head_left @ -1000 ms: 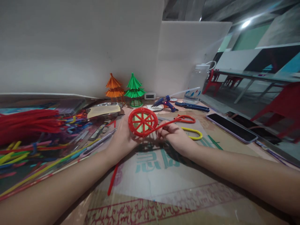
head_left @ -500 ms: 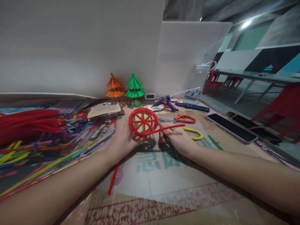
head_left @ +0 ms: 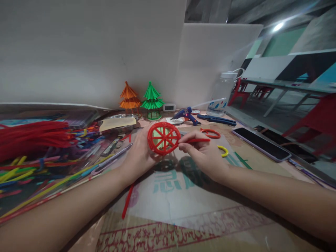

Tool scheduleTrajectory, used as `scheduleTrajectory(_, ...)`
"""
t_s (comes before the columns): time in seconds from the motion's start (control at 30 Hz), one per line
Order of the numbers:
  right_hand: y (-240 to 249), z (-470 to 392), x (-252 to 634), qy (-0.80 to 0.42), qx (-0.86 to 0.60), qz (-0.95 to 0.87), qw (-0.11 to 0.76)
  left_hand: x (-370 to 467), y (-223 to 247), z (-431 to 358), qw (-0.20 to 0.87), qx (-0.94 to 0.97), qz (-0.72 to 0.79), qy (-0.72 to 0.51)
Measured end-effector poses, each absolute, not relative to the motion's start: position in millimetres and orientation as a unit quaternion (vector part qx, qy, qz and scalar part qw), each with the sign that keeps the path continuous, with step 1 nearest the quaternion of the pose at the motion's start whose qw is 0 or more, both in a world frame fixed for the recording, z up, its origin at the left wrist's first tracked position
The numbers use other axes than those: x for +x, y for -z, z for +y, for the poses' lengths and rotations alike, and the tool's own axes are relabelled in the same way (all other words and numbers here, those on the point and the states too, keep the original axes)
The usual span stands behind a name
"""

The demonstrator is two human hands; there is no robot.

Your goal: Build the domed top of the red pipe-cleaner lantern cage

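A red spoked wheel (head_left: 164, 138) made of fuzzy stems, with pale green showing between its spokes, is held up near the middle by my left hand (head_left: 139, 152). That hand wraps its left and lower side, and some fingers are hidden behind it. At the wheel's right edge, my right hand (head_left: 201, 150) pinches a red stem (head_left: 199, 140) between thumb and fingers. The stem's free end sticks out to the right. A loose red stem (head_left: 127, 201) lies on the table below my left wrist.
Red stems (head_left: 34, 138) and coloured pieces lie at left. Behind stand an orange tower (head_left: 129, 96), a green tower (head_left: 151, 98), a glue gun (head_left: 187, 114), pliers (head_left: 216, 120) and a bottle (head_left: 219, 92). Scissors (head_left: 223, 151) lie behind my right hand, a phone (head_left: 259, 142) further right.
My right hand has risen and now grips the red stem close to the wheel, covering part of the scissors. The wheel has shifted slightly right in view, and the stem's length is mostly behind my fingers.
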State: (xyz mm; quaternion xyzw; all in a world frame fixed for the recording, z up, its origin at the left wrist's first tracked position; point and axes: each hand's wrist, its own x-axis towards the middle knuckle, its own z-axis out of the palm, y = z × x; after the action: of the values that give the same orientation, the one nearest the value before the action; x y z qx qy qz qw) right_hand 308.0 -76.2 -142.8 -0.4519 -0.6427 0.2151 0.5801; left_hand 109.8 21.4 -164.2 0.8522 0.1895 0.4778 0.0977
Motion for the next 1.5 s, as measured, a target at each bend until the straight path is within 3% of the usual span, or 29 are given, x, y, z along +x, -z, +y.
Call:
scheduleTrajectory(0.4,139.7,-68.1,305.5,-0.294,-0.476,-0.577,0.596,106.9,165.0,21.3,0.059,0.868,0.178,-0.461)
scheduleTrajectory(0.53,144.7,-65.9,306.3,-0.389,-0.513,-0.542,0.54,105.5,168.4,23.2,0.047,0.871,0.18,-0.455)
scheduleTrajectory(0.87,151.9,-67.6,299.9,-0.557,-0.383,-0.474,0.564,107.4,166.4,23.7,0.081,0.862,0.193,-0.461)
scheduleTrajectory(1.03,153.4,-69.0,299.7,-0.553,-0.361,-0.489,0.57,108.9,164.2,22.7,0.112,0.858,0.195,-0.462)
scheduleTrajectory(1.5,152.8,-70.9,298.9,-0.562,-0.405,-0.465,0.55,105.7,161.6,18.9,0.073,0.871,0.18,-0.451)
